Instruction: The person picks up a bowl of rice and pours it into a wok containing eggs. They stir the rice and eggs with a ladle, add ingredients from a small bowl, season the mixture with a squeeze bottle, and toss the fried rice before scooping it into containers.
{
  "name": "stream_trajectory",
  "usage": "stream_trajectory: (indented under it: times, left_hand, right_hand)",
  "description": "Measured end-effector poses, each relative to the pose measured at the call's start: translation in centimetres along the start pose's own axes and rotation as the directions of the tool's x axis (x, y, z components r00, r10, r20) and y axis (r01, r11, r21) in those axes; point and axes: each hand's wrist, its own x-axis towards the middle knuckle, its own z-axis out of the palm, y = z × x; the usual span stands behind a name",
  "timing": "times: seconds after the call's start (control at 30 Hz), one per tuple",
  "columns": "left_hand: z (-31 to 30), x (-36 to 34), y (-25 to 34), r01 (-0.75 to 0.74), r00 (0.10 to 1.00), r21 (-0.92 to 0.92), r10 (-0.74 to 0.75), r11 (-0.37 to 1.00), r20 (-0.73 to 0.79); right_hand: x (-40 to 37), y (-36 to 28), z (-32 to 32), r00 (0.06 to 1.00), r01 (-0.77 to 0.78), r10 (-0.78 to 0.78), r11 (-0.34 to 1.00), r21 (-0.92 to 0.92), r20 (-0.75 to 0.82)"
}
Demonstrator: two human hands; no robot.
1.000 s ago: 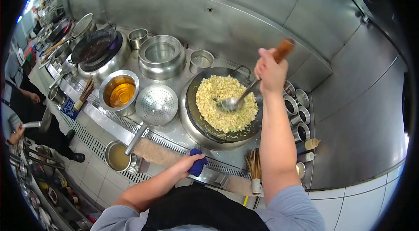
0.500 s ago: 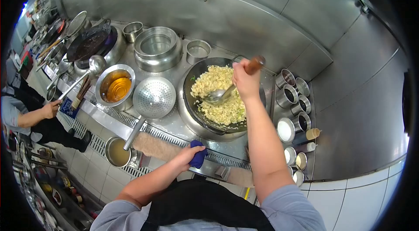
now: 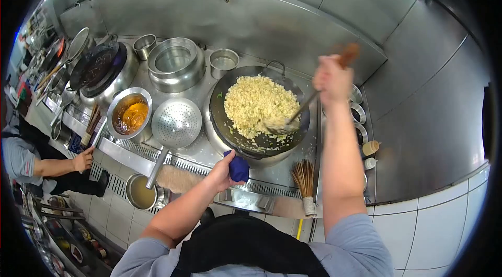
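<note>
My right hand (image 3: 332, 82) is closed around the wooden handle of a ladle (image 3: 305, 108), its handle top smeared by motion. The ladle's bowl rests against the lower right side of a mound of fried rice (image 3: 257, 100). Bits of green show in the rice. This mound fills the middle of a black wok (image 3: 220, 126) set on a round steel burner. At the wok's near edge my left hand (image 3: 221, 173) grips a bunched dark blue cloth (image 3: 239, 168); the cloth hides what lies under it.
Left of the wok lie a perforated strainer (image 3: 177, 122) and a steel bowl of orange liquid (image 3: 148, 103), into which a co-worker's hand (image 3: 83, 160) dips a ladle. A bamboo brush (image 3: 303, 177) stands nearer. Seasoning containers (image 3: 358, 114) line the right, partly behind my arm.
My right hand has swung right with the ladle, and the rice has gathered into a tighter mound. The co-worker's ladle has gone down into the orange liquid. The view has shifted slightly.
</note>
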Motion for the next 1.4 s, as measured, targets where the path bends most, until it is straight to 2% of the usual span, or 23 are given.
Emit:
stream_trajectory:
  times: [0.1,0.17,0.2,0.23,0.33,0.4,0.47,0.53,0.6,0.63,0.7,0.73,0.8,0.9,0.93,0.97,1.0,1.07,1.13,1.2,1.23,1.3,1.4]
  left_hand:
    - [1.0,1.6,0.4,-0.028,1.000,-0.001,0.028,1.000,-0.012]
    - [2.3,2.6,0.5,-0.041,0.996,0.024,0.042,0.999,-0.073]
    - [2.5,3.7,0.4,-0.041,0.997,0.026,0.043,0.999,-0.069]
    - [2.6,5.1,0.3,-0.039,0.986,0.075,0.050,0.996,-0.161]
    - [3.4,6.3,-0.5,-0.105,0.938,0.085,0.127,0.991,-0.322]
    - [1.9,8.0,-1.3,-0.260,0.895,0.144,0.295,0.955,-0.334]
    - [1.6,8.3,-1.2,-0.299,0.879,0.111,0.319,0.948,-0.355]
    - [0.7,9.0,-1.6,-0.343,0.871,0.168,0.380,0.924,-0.311]
    - [0.5,9.6,-1.4,-0.371,0.857,0.169,0.407,0.913,-0.317]
    - [0.6,9.8,-1.0,-0.377,0.855,0.196,0.422,0.905,-0.301]
    - [0.5,8.9,-1.3,-0.318,0.880,0.248,0.382,0.915,-0.284]
    - [0.9,8.4,-1.0,-0.321,0.879,0.252,0.386,0.913,-0.279]
    - [1.7,7.9,-0.8,-0.302,0.871,0.197,0.354,0.933,-0.341]
    - [2.0,7.6,-0.7,-0.312,0.865,0.168,0.353,0.935,-0.356]
    - [2.1,7.4,-0.8,-0.324,0.872,0.145,0.355,0.935,-0.337]
    - [1.2,8.8,-1.3,-0.329,0.842,0.173,0.371,0.928,-0.391]
    - [1.1,9.0,-1.0,-0.334,0.845,0.173,0.376,0.927,-0.381]
    - [0.5,8.7,-1.0,-0.326,0.880,0.173,0.365,0.929,-0.305]
    - [1.3,7.8,-0.3,-0.313,0.882,0.176,0.354,0.933,-0.310]
    - [1.4,7.9,-0.6,-0.306,0.866,0.164,0.346,0.938,-0.362]
    - [1.2,7.9,-0.7,-0.302,0.866,0.160,0.341,0.940,-0.366]
    - [1.0,8.0,-0.5,-0.296,0.883,0.220,0.354,0.930,-0.308]
    - [0.9,8.1,-0.6,-0.309,0.887,0.136,0.337,0.941,-0.317]
  right_hand:
    - [-1.0,-2.4,-4.7,0.991,0.137,-0.137,0.990,0.013,0.003]
    - [-1.5,3.0,-7.7,0.929,0.190,-0.099,0.954,0.231,-0.356]
    - [-1.7,7.8,-7.7,0.937,0.226,-0.175,0.963,0.145,-0.301]
    - [-2.2,8.4,-5.6,0.950,0.136,-0.065,0.967,0.217,-0.306]
    - [1.4,4.0,-4.6,0.987,-0.071,0.104,0.965,0.253,-0.121]
    - [1.6,-0.1,-4.0,0.992,0.082,-0.065,0.984,0.160,-0.108]
    - [1.4,-1.7,-5.4,0.978,0.209,-0.204,0.945,0.250,-0.045]
    - [1.3,3.0,-5.7,0.928,0.259,-0.175,0.938,0.231,-0.330]
    - [0.7,10.6,-4.4,0.946,0.151,-0.062,0.953,0.263,-0.317]
    - [1.8,9.2,-2.5,0.953,0.153,-0.069,0.950,0.272,-0.296]
    - [2.3,5.7,-0.4,0.998,-0.061,0.055,0.983,0.172,0.042]
    - [1.4,2.9,0.6,0.998,-0.055,0.049,0.983,0.174,0.040]
    - [-0.8,-1.1,3.0,0.962,-0.053,-0.007,0.976,0.211,0.274]
    - [-4.1,3.8,4.5,0.976,0.160,-0.191,0.954,0.254,0.104]
    - [-4.1,9.3,4.3,0.988,0.029,-0.049,0.990,0.136,0.146]
    - [-3.2,12.4,4.0,0.989,0.106,-0.113,0.991,0.083,0.090]
    - [-1.1,11.4,4.2,0.988,0.117,-0.124,0.990,0.080,0.088]
    - [3.0,7.9,3.7,0.987,0.082,-0.046,0.967,-0.241,0.151]
    - [4.1,1.1,2.6,0.998,-0.021,0.028,0.991,-0.136,0.049]
    - [5.1,-0.6,-1.3,0.981,0.194,-0.193,0.980,0.042,-0.024]
    - [5.0,1.6,-1.9,0.982,0.188,-0.187,0.981,0.040,-0.023]
    - [4.8,8.4,-3.7,0.917,0.184,-0.097,0.963,0.196,-0.386]
    - [5.0,6.5,-1.5,0.993,-0.102,0.111,0.978,0.183,-0.038]
